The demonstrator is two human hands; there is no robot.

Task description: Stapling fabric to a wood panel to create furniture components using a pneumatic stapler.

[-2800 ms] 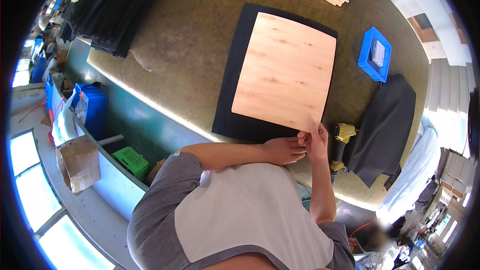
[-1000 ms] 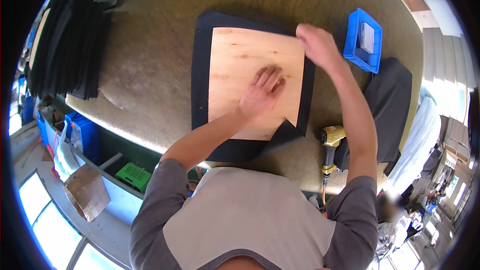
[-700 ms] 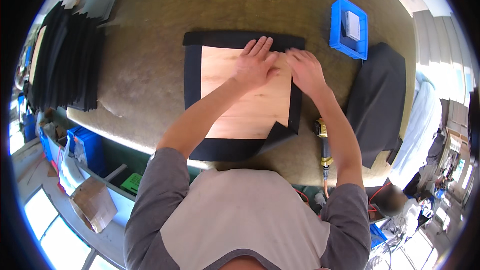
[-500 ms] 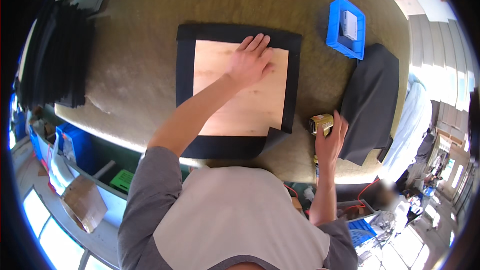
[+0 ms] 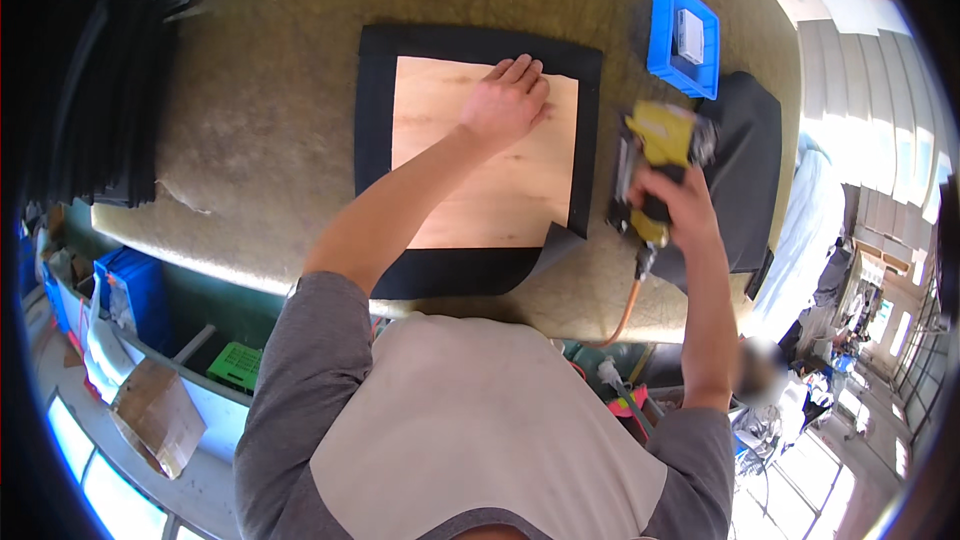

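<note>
on the olive-green felt worktable (image 5: 260,140), one square plywood panel (image 5: 500,180) lies flat on one larger black fabric sheet (image 5: 375,140), whose border shows on all four sides; the sheet's near right corner is folded up against the panel's corner. at the table's far right sits one blue plastic bin (image 5: 665,35), rectangular, holding a small pale box whose label is too small to make out. just beside it lies a dark padded piece (image 5: 750,170), partly over the table's right edge. along the left edge one stack of black sheets (image 5: 110,110) rests in a pile.

the left hand (image 5: 508,100) lies palm down on the panel's far right part, fingers spread flat and pointing away from the person. the right hand (image 5: 675,202) is closed around the grip of one yellow staple gun (image 5: 655,145), held just right of the panel, above the table. the gun's long axis runs roughly near to far, its head pointing away from the person, and an orange hose (image 5: 630,305) trails from its near end down over the table edge.

below the table, at the left, are one blue crate (image 5: 135,290), one small green basket (image 5: 235,365) and one brown cardboard piece (image 5: 155,415).
</note>
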